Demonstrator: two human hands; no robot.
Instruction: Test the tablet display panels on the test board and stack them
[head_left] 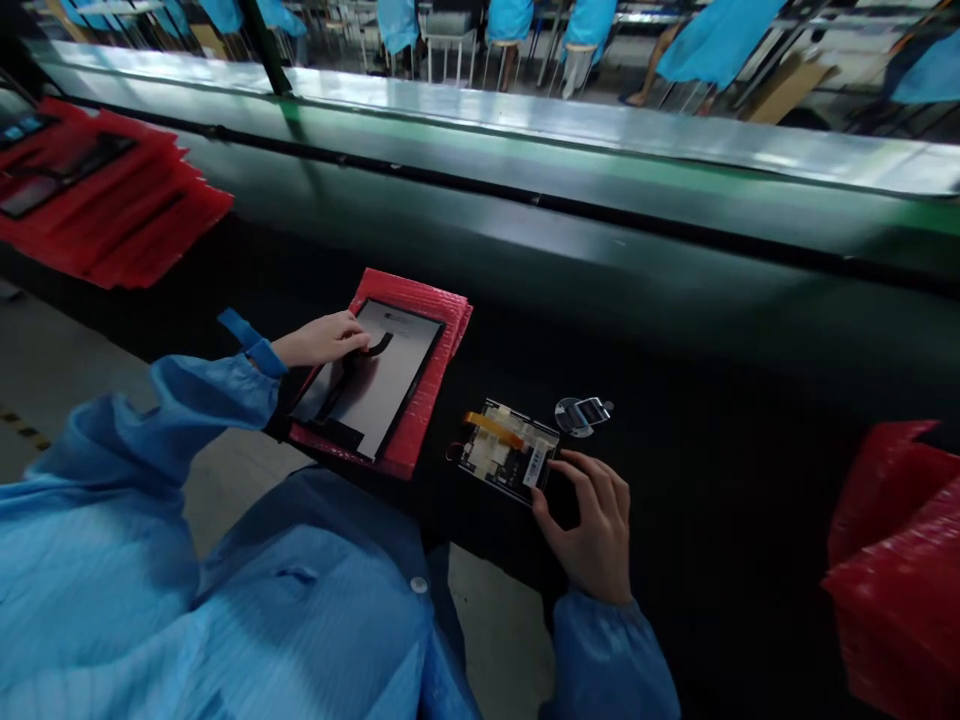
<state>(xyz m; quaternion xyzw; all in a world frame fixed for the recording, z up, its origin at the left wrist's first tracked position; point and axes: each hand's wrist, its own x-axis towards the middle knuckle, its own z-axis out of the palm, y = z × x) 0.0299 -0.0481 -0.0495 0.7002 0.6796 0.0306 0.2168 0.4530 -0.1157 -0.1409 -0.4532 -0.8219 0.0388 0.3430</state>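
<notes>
My left hand [324,338] is closed at the black ribbon cable on the back of a display panel [397,375], its fingertips pinched near the cable's bend. The panel has a pale grey back and dark edges, and it lies on red bubble-wrap bags [426,430]. My right hand [589,510] rests with thumb and fingers apart at the right edge of a small circuit board assembly [499,455]. That board carries an orange flex cable [491,428], tan tape and a white barcode label. Just beyond it sits a small round, shiny metallic item [581,415], its kind unclear.
A stack of red bubble-wrap bags [142,215] with dark-framed panels lies at the far left. More red bubble wrap [900,560] is at the right. Behind the black work surface [712,470] runs a green conveyor belt [562,240]. People in blue smocks sit beyond.
</notes>
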